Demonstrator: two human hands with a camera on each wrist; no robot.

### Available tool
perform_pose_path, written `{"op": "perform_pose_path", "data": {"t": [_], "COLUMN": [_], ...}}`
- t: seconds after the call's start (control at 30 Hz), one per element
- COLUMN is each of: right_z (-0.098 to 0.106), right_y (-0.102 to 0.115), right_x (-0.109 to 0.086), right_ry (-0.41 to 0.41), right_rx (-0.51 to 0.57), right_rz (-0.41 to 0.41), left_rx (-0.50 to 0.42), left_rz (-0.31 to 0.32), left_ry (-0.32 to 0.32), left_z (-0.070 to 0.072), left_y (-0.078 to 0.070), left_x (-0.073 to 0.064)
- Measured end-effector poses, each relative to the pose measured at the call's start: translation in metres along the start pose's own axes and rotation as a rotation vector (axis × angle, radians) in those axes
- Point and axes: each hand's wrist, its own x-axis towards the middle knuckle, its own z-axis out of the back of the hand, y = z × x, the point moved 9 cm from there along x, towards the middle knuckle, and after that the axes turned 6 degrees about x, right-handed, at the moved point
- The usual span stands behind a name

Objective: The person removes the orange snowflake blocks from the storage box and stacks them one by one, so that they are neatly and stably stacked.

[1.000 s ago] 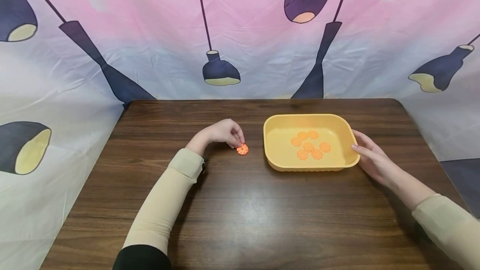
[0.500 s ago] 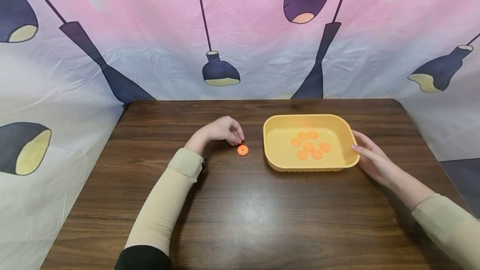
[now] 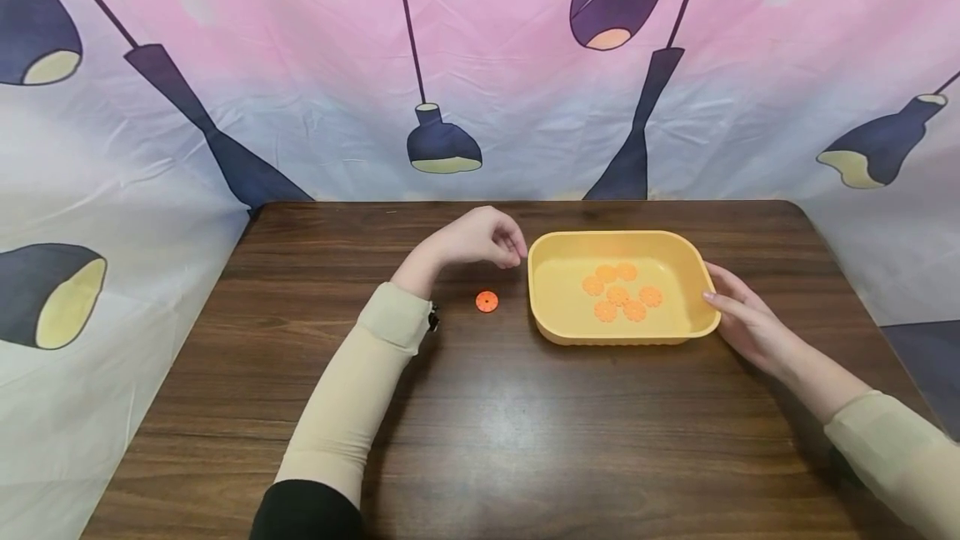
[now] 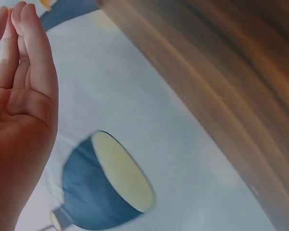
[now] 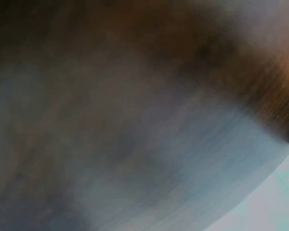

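In the head view my left hand [image 3: 483,238] hovers just left of the yellow plastic tub [image 3: 543,327], thumb and fingertips drawn together. The left wrist view has these fingers [image 4: 41,57] meeting at the tips, with a sliver of an orange notched disc [image 4: 45,4] beside them, mostly cut off by the frame edge. Another orange notched disc [image 3: 487,301] lies flat on the table below this hand. My right hand [image 3: 742,315] grips the tub's right end, thumb over the rim and fingers along the outer wall. Several orange discs [image 3: 617,296] lie loose on the tub's floor.
The dark wooden table [image 3: 480,440] reaches back to a printed cloth [image 3: 315,123] with lamp shapes on it. The right wrist view is mostly a blurred stretch of tabletop [image 5: 135,144].
My left hand has lifted off the table disc and moved right and back, up to the tub's left rim. The disc on the table stays put. My right hand and the tub hold still.
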Motion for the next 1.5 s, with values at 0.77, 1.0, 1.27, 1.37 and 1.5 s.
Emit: {"op": "perform_pose_path", "data": {"t": [0.77, 1.0, 1.27, 1.37, 1.5], "right_z": [-0.001, 0.004, 0.004, 0.003, 0.002], "right_y": [-0.001, -0.001, -0.001, -0.001, 0.000], "right_x": [-0.001, 0.000, 0.000, 0.000, 0.000], "right_ry": [0.003, -0.015, -0.020, -0.021, -0.014], "right_rx": [-0.002, 0.010, 0.003, -0.009, -0.002], "right_rz": [-0.003, 0.002, 0.001, 0.001, 0.010], "left_rx": [0.061, 0.069, 0.104, 0.129, 0.161], "left_rz": [-0.116, -0.125, -0.143, -0.147, -0.139], "left_ry": [0.094, 0.145, 0.194, 0.210, 0.211], "left_z": [-0.061, -0.082, -0.102, -0.109, -0.115], "left_y": [-0.048, -0.051, -0.055, -0.056, -0.054], "left_x": [0.062, 0.074, 0.083, 0.085, 0.087]}}
